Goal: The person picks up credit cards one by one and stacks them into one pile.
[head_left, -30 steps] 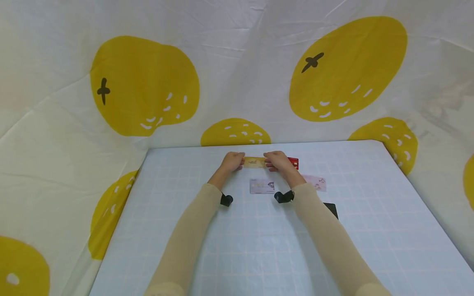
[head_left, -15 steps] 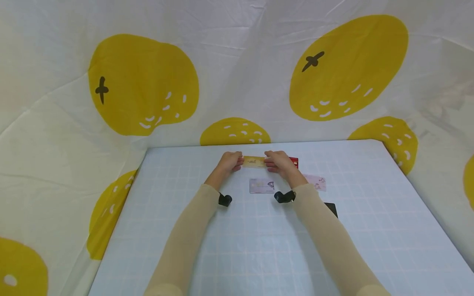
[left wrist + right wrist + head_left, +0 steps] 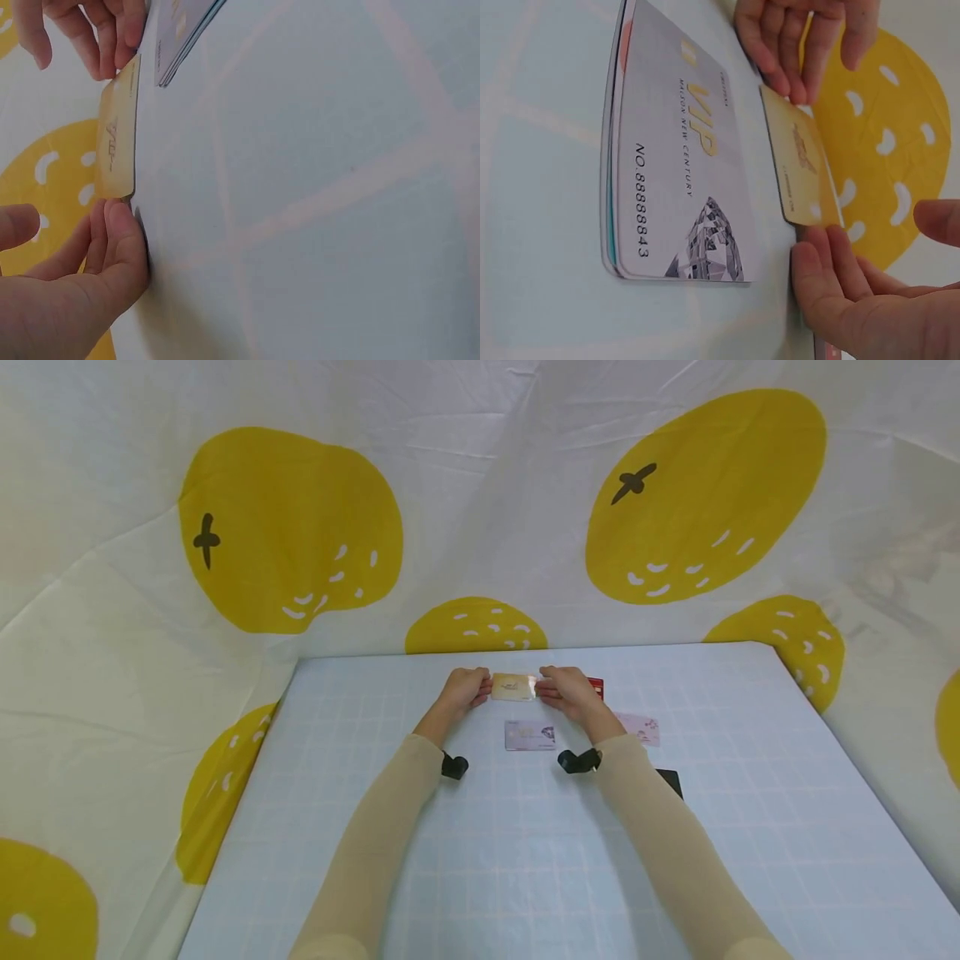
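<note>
A gold card (image 3: pixel 514 687) lies near the far edge of the table, between my two hands. My left hand (image 3: pixel 463 688) touches its left short end with the fingertips. Its thumb (image 3: pixel 18 225) stands apart from the card in the left wrist view. At the right short end are the fingertips of my right hand (image 3: pixel 567 692), its thumb (image 3: pixel 939 222) also lifted away in the right wrist view. Just nearer to me sits a stack of several cards, topped by a grey VIP card (image 3: pixel 682 165) with a diamond picture.
A red card (image 3: pixel 596 687) shows partly behind my right hand. A pink card (image 3: pixel 641 729) lies by the right wrist, and a black flat item (image 3: pixel 671 781) is partly hidden by the right sleeve. White cloth with yellow fruit prints (image 3: pixel 292 527) hangs behind the table (image 3: pixel 525 860).
My hands have moved slightly apart, with thumbs now off the card's ends. The gold card looks paler, with a glare at its right end. The other cards have stayed put.
</note>
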Action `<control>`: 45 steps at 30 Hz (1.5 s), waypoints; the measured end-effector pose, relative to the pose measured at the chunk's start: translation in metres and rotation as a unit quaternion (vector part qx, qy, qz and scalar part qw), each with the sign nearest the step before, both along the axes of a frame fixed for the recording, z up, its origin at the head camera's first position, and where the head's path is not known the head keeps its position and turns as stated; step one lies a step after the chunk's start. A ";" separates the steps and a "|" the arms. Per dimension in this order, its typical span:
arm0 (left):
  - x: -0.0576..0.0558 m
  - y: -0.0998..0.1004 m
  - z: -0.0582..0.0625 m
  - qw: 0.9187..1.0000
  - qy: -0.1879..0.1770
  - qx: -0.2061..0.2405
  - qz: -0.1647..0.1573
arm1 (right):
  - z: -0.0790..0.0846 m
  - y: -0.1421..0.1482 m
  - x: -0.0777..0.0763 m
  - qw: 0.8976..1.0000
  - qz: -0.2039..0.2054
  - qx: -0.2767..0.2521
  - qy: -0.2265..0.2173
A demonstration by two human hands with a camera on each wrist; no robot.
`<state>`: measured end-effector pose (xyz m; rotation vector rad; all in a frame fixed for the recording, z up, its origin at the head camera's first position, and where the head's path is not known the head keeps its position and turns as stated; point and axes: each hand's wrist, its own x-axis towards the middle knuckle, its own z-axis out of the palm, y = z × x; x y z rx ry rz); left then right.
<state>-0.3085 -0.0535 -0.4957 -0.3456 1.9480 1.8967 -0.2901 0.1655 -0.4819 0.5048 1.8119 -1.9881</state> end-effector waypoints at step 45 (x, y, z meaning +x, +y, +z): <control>0.030 0.004 0.003 0.998 0.051 0.032 0.022 | 0.004 0.008 0.025 0.996 -0.003 -0.059 0.064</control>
